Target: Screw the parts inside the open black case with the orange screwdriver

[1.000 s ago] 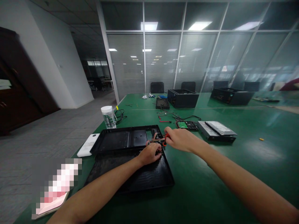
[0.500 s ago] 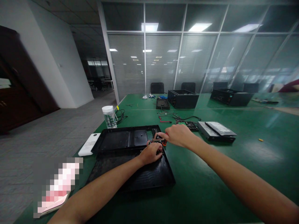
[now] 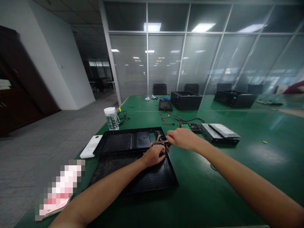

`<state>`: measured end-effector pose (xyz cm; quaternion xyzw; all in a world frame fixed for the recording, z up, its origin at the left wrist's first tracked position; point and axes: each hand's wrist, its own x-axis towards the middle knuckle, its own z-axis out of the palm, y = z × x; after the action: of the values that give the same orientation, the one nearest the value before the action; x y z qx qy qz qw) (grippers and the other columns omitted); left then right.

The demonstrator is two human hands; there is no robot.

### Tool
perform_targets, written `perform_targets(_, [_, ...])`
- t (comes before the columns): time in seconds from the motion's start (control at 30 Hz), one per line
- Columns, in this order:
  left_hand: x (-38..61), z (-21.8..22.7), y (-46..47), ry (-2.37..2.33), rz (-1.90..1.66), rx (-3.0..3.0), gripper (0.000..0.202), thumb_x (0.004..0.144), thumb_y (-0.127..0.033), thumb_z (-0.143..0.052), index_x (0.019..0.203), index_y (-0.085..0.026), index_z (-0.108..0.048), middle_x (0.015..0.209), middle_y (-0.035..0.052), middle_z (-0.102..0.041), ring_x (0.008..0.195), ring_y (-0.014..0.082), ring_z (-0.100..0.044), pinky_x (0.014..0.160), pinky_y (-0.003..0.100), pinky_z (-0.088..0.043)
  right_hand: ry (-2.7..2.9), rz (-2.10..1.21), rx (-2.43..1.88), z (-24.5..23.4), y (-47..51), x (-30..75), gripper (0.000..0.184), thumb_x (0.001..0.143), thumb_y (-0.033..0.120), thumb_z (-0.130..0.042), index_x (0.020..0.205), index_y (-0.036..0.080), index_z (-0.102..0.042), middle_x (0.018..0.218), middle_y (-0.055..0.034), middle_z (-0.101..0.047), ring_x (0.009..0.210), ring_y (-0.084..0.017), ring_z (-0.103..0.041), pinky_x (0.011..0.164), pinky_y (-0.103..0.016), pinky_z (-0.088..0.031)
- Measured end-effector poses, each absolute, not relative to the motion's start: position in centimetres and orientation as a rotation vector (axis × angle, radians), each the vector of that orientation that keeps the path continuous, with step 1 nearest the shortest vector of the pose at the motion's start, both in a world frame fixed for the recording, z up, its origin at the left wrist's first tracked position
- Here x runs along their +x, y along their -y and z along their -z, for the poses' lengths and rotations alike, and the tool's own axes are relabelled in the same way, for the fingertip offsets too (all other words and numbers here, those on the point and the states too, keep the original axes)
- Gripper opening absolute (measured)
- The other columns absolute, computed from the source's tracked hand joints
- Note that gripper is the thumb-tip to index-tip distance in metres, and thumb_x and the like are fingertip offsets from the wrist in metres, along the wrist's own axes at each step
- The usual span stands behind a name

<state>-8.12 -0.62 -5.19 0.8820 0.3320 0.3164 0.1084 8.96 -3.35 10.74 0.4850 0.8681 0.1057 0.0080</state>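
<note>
A flat black plastic case (image 3: 133,174) lies opened in two halves on the green table (image 3: 213,190) in front of me. A bundle of red and striped wires (image 3: 158,141) rises from its far right corner. My left hand (image 3: 154,155) is curled on the case beside the wires, fingers closed down on them. My right hand (image 3: 184,138) pinches the wire bundle just right of the case edge.
A clear jar with a white lid (image 3: 111,118) and a white device (image 3: 91,146) sit left of the case. A green circuit board (image 3: 190,127) and a grey drive (image 3: 220,133) lie to the right. Black computer cases (image 3: 186,100) stand at the far end, with chairs behind.
My right hand shifted slightly left and back right while holding the wires. My left hand stays on the case corner.
</note>
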Motion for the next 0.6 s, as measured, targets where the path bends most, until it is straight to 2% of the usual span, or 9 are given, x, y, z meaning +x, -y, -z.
perform_targets(0.07, [-8.14,5.14,0.62,-0.973,-0.927,2.596,0.021,0.073,-0.016,-0.057,0.092,-0.017,-0.049,0.086,0.0032,-0.057,0.079,0.016,-0.055,0.076,0.028,-0.043,-2.702,-0.351,1.532,-10.68,3.33,8.97,0.049,0.09,0.049,-0.024,0.085,0.021,-0.063,0.081,-0.0097,-0.068,0.077,-0.024,-0.063,0.063,-0.03,-0.039])
perform_targets(0.13, [-8.15,5.1,0.63,-0.974,-0.915,2.592,0.02,0.073,-0.016,-0.057,0.091,-0.017,-0.049,0.085,0.0031,-0.057,0.078,0.0159,-0.054,0.075,0.027,-0.043,-2.688,-0.381,1.574,-10.57,3.36,8.95,0.055,0.089,0.056,-0.022,0.081,0.02,-0.063,0.079,-0.0107,-0.067,0.077,-0.025,-0.063,0.063,-0.03,-0.039])
perform_targets(0.23, [-8.16,5.1,0.64,-0.979,-0.912,2.589,0.018,0.073,-0.017,-0.058,0.089,-0.017,-0.05,0.085,0.003,-0.057,0.077,0.0156,-0.054,0.074,0.027,-0.043,-2.675,-0.431,1.629,-10.43,3.53,8.99,0.054,0.087,0.059,-0.026,0.093,0.018,-0.059,0.08,-0.0121,-0.067,0.077,-0.026,-0.063,0.063,-0.031,-0.039])
perform_targets(0.33, [-8.16,5.16,0.62,-0.976,-0.921,2.596,0.018,0.073,-0.017,-0.058,0.09,-0.017,-0.05,0.085,0.003,-0.057,0.078,0.0155,-0.054,0.075,0.027,-0.043,-2.72,-0.349,1.551,-10.58,3.63,9.21,0.046,0.085,0.054,-0.037,0.108,0.016,-0.049,0.085,-0.0118,-0.067,0.076,-0.025,-0.063,0.062,-0.03,-0.039])
perform_targets(0.43, [-8.15,5.22,0.59,-0.972,-0.923,2.601,0.018,0.073,-0.016,-0.058,0.09,-0.017,-0.05,0.086,0.003,-0.057,0.079,0.0157,-0.054,0.075,0.027,-0.043,-2.707,-0.244,1.444,-10.93,3.49,9.54,0.039,0.086,0.049,-0.036,0.099,0.017,-0.053,0.086,-0.0116,-0.066,0.078,-0.024,-0.063,0.063,-0.03,-0.039])
perform_targets(0.5, [-8.14,5.22,0.59,-0.975,-0.917,2.602,0.018,0.073,-0.017,-0.058,0.09,-0.017,-0.05,0.086,0.0031,-0.057,0.079,0.0157,-0.054,0.075,0.027,-0.043,-2.663,-0.252,1.482,-11.09,3.35,9.74,0.045,0.086,0.053,-0.031,0.093,0.017,-0.055,0.086,-0.0133,-0.066,0.08,-0.026,-0.062,0.064,-0.031,-0.039])
perform_targets(0.6, [-8.1,5.14,0.64,-0.98,-0.904,2.604,0.017,0.074,-0.017,-0.057,0.089,-0.017,-0.05,0.085,0.003,-0.056,0.078,0.0155,-0.053,0.075,0.027,-0.043,-2.685,-0.218,1.502,-11.14,3.36,9.92,0.05,0.082,0.058,-0.037,0.104,0.015,-0.053,0.088,-0.013,-0.066,0.078,-0.025,-0.063,0.063,-0.03,-0.04])
